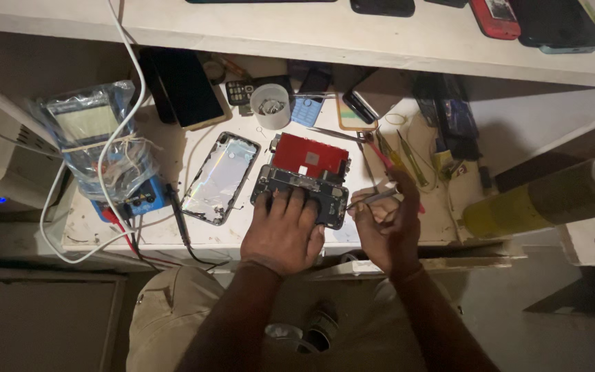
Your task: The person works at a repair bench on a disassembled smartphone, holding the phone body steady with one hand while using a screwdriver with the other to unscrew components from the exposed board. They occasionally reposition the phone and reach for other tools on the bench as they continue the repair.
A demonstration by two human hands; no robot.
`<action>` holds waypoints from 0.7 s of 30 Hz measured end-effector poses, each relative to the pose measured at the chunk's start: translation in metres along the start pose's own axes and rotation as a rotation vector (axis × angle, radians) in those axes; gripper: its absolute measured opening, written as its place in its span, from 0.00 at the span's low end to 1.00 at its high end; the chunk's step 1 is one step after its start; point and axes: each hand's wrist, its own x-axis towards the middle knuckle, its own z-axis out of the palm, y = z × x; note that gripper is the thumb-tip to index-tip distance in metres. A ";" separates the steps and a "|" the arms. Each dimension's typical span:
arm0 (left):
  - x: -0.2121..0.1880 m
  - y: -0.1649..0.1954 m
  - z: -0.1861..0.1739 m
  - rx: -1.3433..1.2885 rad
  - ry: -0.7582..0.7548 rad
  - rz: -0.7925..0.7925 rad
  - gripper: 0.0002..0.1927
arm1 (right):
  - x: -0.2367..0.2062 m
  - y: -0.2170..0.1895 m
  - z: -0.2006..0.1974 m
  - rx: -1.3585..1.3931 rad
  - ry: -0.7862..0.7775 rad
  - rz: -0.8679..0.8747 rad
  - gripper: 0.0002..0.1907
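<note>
Left hand (282, 231): palm down at the middle of the desk (408, 207), fingers (296, 201) spread flat and pressing on the opened phone body (301, 193); they clasp nothing.
Right hand: (388, 224) at 3 o'clock of the left hand, fingers pinched shut on slim metal tweezers (374, 199) whose tip points toward the phone body's right edge.
Opened phone body: dark, its inner parts bare, lying flat near the desk's front edge, half covered by the left hand.
Red panel (310, 156): a red rectangle touching the phone body at 12 o'clock (whether the two are joined I cannot tell).
Silver back shell (220, 178): shiny, tilted, just beside the phone body at 9 o'clock.
Bagged meter (98, 138): at 9 o'clock, a box in a clear plastic bag bound with rubber bands, resting on a blue base, a white cable (124, 124) running across it.
White cup (270, 105): round, at 12 o'clock beyond the red panel.
Screwdrivers (408, 162): red and yellow-green handles, at 2 o'clock.
Shelf (311, 34): above the desk, carrying dark phones and a red phone (494, 17).
Yellow roll (518, 207): at 3 o'clock, off the desk's right end.
</note>
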 end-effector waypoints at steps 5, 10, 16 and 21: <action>0.000 0.000 0.000 -0.019 0.042 0.011 0.26 | 0.002 -0.007 0.002 -0.043 0.017 0.023 0.36; 0.000 0.001 -0.002 -0.010 0.038 0.008 0.27 | 0.004 -0.010 0.000 -0.096 0.000 0.012 0.36; 0.000 0.001 -0.003 -0.008 0.036 0.010 0.27 | 0.003 -0.010 0.001 -0.053 -0.005 0.020 0.35; 0.000 0.001 -0.004 -0.030 0.018 0.004 0.26 | 0.002 -0.008 0.002 -0.039 0.001 0.007 0.35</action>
